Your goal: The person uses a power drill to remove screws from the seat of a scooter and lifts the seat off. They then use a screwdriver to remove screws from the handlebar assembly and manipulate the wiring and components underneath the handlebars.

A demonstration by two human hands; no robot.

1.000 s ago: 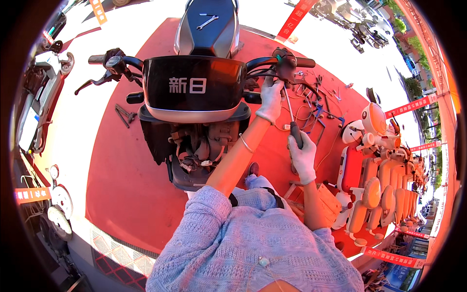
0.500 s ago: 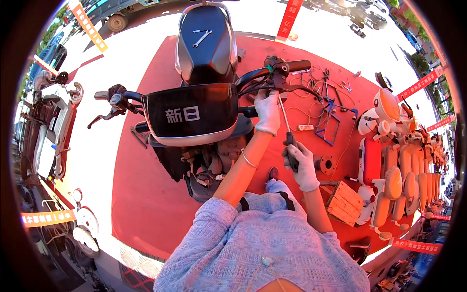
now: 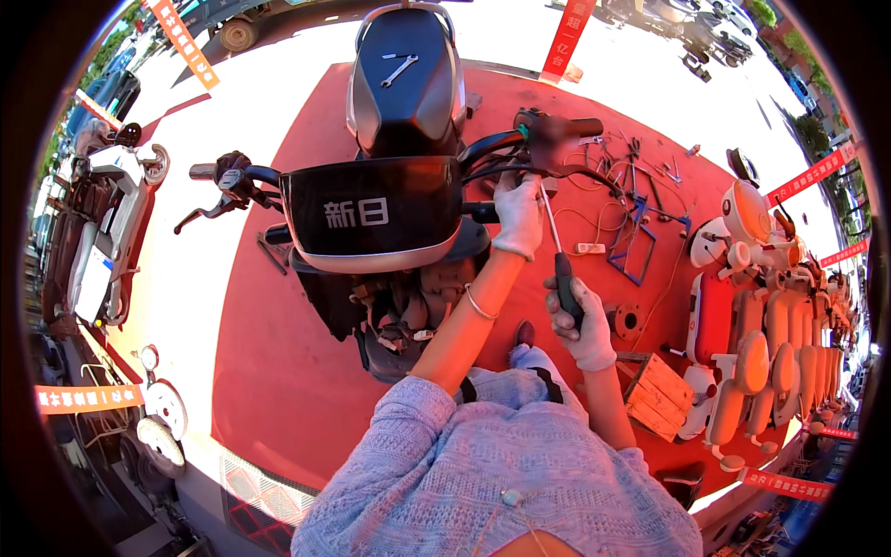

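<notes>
In front of me stands an electric scooter with a glossy black front panel (image 3: 371, 237) and handlebars. My gloved left hand (image 3: 520, 221) reaches up under the right handlebar, its fingers closed beside the cables and the brake lever (image 3: 594, 174); what they pinch is hidden. A screwdriver (image 3: 564, 278) with a dark handle and long metal shaft is in my gloved right hand (image 3: 588, 334), which grips the handle's lower end. Its shaft slants up to the underside of the lever mount, close to my left fingertips. Whether the tip sits in a screw cannot be made out.
A wrench (image 3: 400, 71) lies on the scooter's dark seat (image 3: 404, 107). Tools and a blue metal frame (image 3: 635, 246) are spread over the red mat (image 3: 278, 390) at the right. A wooden crate (image 3: 657, 397) stands near my right arm, with parked scooters (image 3: 752, 362) beyond.
The view has shifted slightly, so the scooter appears a little farther right. My right hand's grip sits lower on the screwdriver handle, showing more of it. My left hand keeps its place under the handlebar.
</notes>
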